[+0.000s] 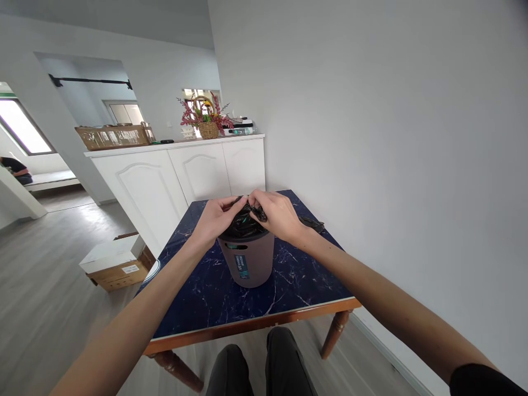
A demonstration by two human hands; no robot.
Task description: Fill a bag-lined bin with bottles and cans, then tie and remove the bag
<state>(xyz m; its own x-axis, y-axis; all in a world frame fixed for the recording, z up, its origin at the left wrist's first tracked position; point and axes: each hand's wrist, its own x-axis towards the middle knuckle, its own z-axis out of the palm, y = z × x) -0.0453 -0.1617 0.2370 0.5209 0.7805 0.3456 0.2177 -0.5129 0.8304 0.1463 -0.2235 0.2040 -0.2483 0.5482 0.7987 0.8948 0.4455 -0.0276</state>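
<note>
A small brown plastic bin with a blue label stands on the dark blue marble-pattern table. A black plastic bag sits bunched in its mouth. My left hand and my right hand meet above the bin, fingers pinched on the top of the black bag. Another bit of black plastic lies on the table just right of my right wrist.
A white wall runs along the table's right side. A white cabinet stands behind, with a flower basket and a long cardboard tray on top. A cardboard box sits on the wood floor at left. My knees are under the table's near edge.
</note>
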